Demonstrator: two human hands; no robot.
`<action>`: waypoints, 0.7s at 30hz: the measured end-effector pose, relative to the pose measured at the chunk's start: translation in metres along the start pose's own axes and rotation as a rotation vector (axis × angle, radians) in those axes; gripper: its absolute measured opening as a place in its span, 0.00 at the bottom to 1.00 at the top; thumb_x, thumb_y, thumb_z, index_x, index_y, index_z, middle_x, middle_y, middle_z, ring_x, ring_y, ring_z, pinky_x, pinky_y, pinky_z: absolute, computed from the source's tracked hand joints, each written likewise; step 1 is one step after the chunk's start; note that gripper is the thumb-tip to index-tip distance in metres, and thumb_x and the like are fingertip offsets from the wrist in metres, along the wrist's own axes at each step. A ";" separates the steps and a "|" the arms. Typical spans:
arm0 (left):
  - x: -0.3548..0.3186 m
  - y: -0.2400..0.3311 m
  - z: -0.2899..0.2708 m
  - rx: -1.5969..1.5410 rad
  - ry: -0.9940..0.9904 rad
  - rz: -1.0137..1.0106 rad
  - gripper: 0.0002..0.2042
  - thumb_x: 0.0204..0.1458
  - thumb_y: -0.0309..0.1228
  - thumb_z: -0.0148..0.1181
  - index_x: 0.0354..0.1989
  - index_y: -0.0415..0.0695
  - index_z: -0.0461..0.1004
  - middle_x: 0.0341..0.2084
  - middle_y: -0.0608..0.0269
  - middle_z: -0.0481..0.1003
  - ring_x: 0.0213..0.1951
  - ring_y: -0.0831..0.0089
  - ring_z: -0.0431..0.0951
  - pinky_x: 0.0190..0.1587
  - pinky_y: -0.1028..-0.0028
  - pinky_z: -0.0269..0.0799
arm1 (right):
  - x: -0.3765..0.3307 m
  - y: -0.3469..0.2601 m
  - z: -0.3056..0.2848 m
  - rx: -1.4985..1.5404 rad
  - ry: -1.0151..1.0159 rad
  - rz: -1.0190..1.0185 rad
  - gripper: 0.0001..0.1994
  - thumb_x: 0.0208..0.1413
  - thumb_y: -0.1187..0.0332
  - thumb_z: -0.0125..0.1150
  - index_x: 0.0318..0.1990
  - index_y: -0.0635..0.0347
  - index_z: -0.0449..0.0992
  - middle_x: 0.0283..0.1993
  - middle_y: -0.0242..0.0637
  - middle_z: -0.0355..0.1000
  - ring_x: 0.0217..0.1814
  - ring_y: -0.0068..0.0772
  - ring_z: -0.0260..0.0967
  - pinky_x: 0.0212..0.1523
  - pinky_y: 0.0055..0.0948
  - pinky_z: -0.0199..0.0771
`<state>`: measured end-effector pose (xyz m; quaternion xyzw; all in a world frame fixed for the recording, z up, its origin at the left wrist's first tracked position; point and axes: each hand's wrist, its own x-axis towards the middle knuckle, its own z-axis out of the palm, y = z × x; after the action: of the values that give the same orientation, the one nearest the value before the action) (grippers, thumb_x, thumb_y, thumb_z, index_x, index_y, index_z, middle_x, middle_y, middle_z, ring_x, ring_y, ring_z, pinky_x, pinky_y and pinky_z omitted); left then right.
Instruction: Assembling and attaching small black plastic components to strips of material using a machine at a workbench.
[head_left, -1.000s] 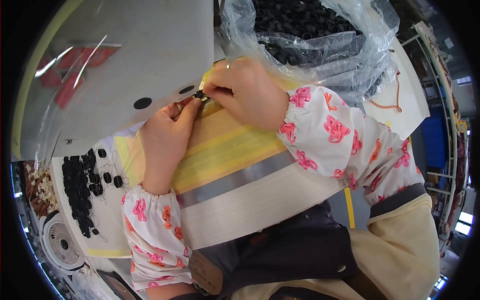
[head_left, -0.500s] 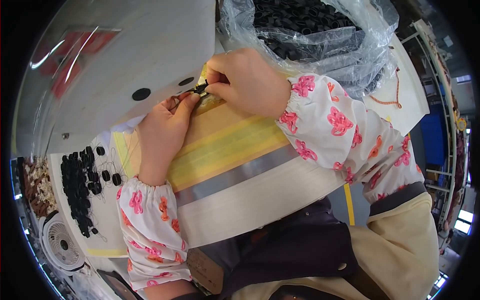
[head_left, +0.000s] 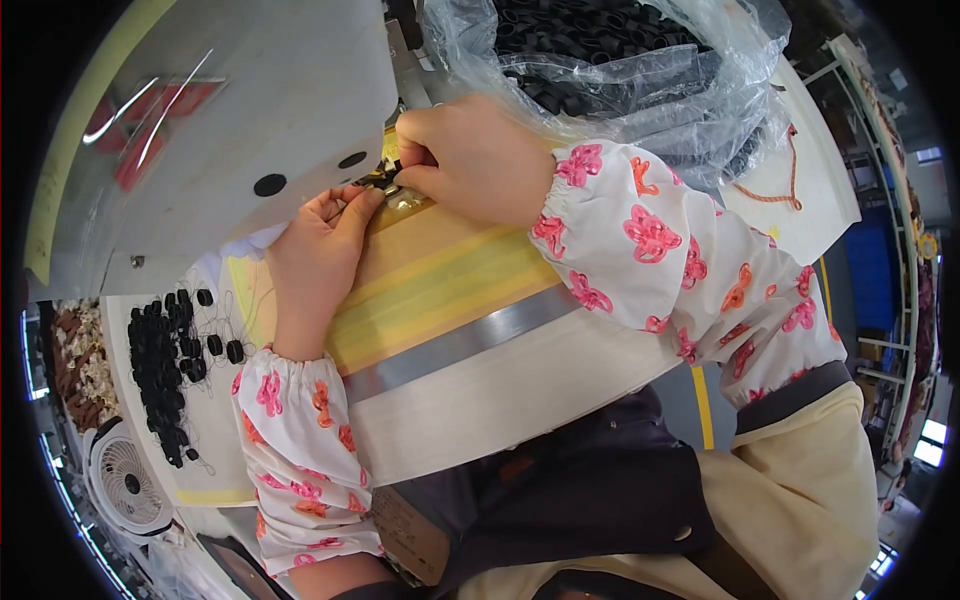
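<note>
Both my hands meet beside the pale grey head of what looks like a sewing machine point(head_left: 300, 90). My left hand point(head_left: 318, 265) pinches a small black band point(head_left: 382, 181) between thumb and fingers, at the machine's working spot. On the other side of this spot, my right hand point(head_left: 480, 165) is closed, its thumb and forefinger pressed together at the band's right end. My fingers cover most of the band, and the machine's head hides part of the needle area. Yellow tape point(head_left: 440, 285) and a metal strip point(head_left: 470, 338) cross the tabletop below my hands.
A clear plastic bag point(head_left: 640, 120) full of black bands point(head_left: 600, 30) lies at the far right, near an orange-brown cord point(head_left: 794, 175). Black looped pieces with loose threads point(head_left: 158, 375) are heaped at the left. A white fan point(head_left: 125, 478) stands at the lower left.
The view has shifted slightly, so the machine and bag sit a little further left. My hands stay at the same spot on the machine, still pinching the black band.
</note>
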<state>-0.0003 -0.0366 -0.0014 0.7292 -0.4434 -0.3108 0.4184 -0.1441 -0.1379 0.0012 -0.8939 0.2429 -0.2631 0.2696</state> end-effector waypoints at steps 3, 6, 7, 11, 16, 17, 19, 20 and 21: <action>0.000 0.010 0.004 0.081 0.030 -0.012 0.10 0.46 0.34 0.59 0.25 0.38 0.71 0.16 0.73 0.71 0.20 0.90 0.64 0.25 0.89 0.58 | 0.000 0.008 0.001 0.060 0.036 -0.015 0.07 0.37 0.72 0.61 0.22 0.64 0.69 0.19 0.41 0.69 0.20 0.40 0.67 0.22 0.30 0.65; 0.003 0.013 0.002 0.124 0.030 0.043 0.11 0.45 0.34 0.60 0.25 0.38 0.71 0.16 0.74 0.71 0.20 0.90 0.64 0.24 0.88 0.58 | 0.003 0.007 -0.006 0.085 0.032 0.006 0.07 0.37 0.72 0.61 0.21 0.65 0.69 0.18 0.41 0.69 0.20 0.39 0.67 0.22 0.30 0.65; 0.004 0.011 0.000 0.129 0.042 0.047 0.11 0.45 0.34 0.60 0.25 0.38 0.71 0.16 0.74 0.71 0.20 0.90 0.64 0.24 0.88 0.58 | 0.004 0.007 -0.004 0.088 0.035 -0.006 0.07 0.37 0.72 0.61 0.21 0.65 0.69 0.18 0.41 0.69 0.20 0.39 0.67 0.22 0.30 0.65; 0.004 0.003 -0.011 0.382 0.122 0.077 0.18 0.42 0.48 0.58 0.24 0.42 0.75 0.14 0.62 0.72 0.17 0.72 0.71 0.23 0.75 0.64 | 0.009 0.003 -0.002 0.117 0.027 -0.032 0.08 0.38 0.71 0.61 0.22 0.65 0.70 0.18 0.41 0.68 0.20 0.38 0.67 0.23 0.30 0.66; -0.012 -0.006 -0.010 0.561 0.182 0.314 0.13 0.48 0.41 0.51 0.29 0.43 0.74 0.17 0.56 0.73 0.21 0.64 0.74 0.23 0.70 0.67 | 0.002 0.000 0.001 0.133 0.003 0.037 0.08 0.38 0.70 0.60 0.21 0.65 0.70 0.19 0.43 0.68 0.22 0.40 0.68 0.24 0.32 0.66; -0.020 -0.008 -0.011 0.434 0.216 0.383 0.10 0.50 0.36 0.49 0.32 0.45 0.74 0.18 0.55 0.73 0.22 0.62 0.74 0.23 0.69 0.67 | 0.000 -0.008 0.002 0.143 -0.004 0.056 0.08 0.39 0.69 0.61 0.22 0.65 0.70 0.19 0.42 0.69 0.21 0.36 0.69 0.23 0.31 0.67; -0.035 -0.008 0.000 0.344 0.097 0.491 0.09 0.50 0.34 0.49 0.33 0.47 0.74 0.16 0.53 0.71 0.21 0.58 0.72 0.23 0.66 0.66 | 0.000 -0.012 -0.002 0.195 -0.030 0.091 0.10 0.41 0.69 0.61 0.22 0.67 0.70 0.19 0.39 0.70 0.20 0.28 0.69 0.21 0.27 0.67; -0.043 -0.006 0.008 0.329 0.092 0.565 0.08 0.49 0.33 0.50 0.33 0.47 0.74 0.15 0.53 0.70 0.19 0.57 0.71 0.23 0.65 0.66 | -0.002 -0.013 -0.006 0.242 -0.061 0.120 0.10 0.43 0.69 0.61 0.22 0.67 0.70 0.19 0.37 0.70 0.19 0.24 0.69 0.20 0.24 0.67; -0.049 -0.004 0.009 0.291 0.053 0.599 0.07 0.48 0.31 0.51 0.34 0.48 0.74 0.15 0.54 0.70 0.19 0.56 0.71 0.23 0.65 0.66 | -0.004 -0.018 -0.008 0.300 -0.171 0.183 0.09 0.44 0.69 0.61 0.23 0.67 0.70 0.18 0.35 0.69 0.18 0.22 0.68 0.18 0.22 0.66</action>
<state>-0.0267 0.0054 -0.0052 0.6262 -0.6669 -0.0882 0.3942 -0.1468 -0.1255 0.0166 -0.8369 0.2575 -0.1939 0.4424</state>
